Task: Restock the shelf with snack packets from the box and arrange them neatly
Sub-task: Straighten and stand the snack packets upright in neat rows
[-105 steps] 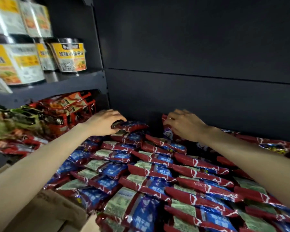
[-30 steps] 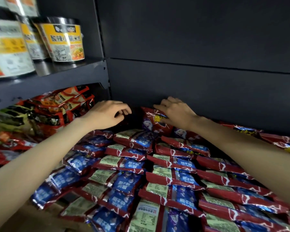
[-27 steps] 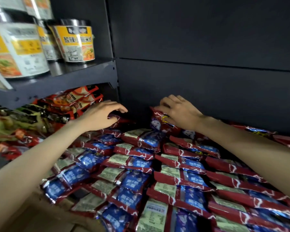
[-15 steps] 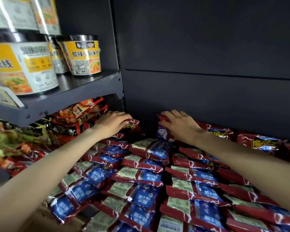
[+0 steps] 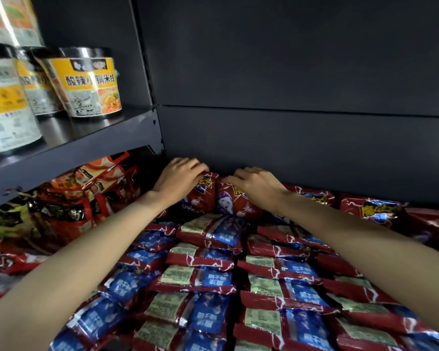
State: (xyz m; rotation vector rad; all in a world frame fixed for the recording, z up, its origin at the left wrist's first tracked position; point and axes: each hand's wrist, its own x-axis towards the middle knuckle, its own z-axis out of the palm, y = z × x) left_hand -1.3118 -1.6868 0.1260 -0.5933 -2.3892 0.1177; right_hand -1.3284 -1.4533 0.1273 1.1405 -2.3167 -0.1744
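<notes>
Two bare hands reach to the back of a dark shelf, near the centre of the frame. The left hand (image 5: 179, 179) has its fingers curled over the top edge of an upright red packet (image 5: 203, 196), gripping it. The right hand (image 5: 257, 186) lies just beside it, fingers bent over the top of a second upright packet (image 5: 232, 202), which shows a purple cartoon figure. The two packets stand side by side, touching, close to the back wall (image 5: 302, 138). Both forearms stretch from the lower corners of the frame toward the middle.

Below the hands, filling the lower centre and lower right, rows of flat packets (image 5: 208, 279) lie overlapping like roof tiles, red with blue and pale green panels. More red packets (image 5: 375, 211) sit along the back wall at the right edge, face up and a little uneven.

At the left, under a shelf board (image 5: 81, 148), a heap of orange and red bags (image 5: 86, 188) lies crowded together; their print is too blurred to read. On top of that board, in the upper left, stand round noodle tubs (image 5: 91, 87) with yellow labels and dark lids, one beside another. A slotted metal upright (image 5: 147, 59) runs down the corner where the side shelf meets the dark wall panels that fill the upper right.
</notes>
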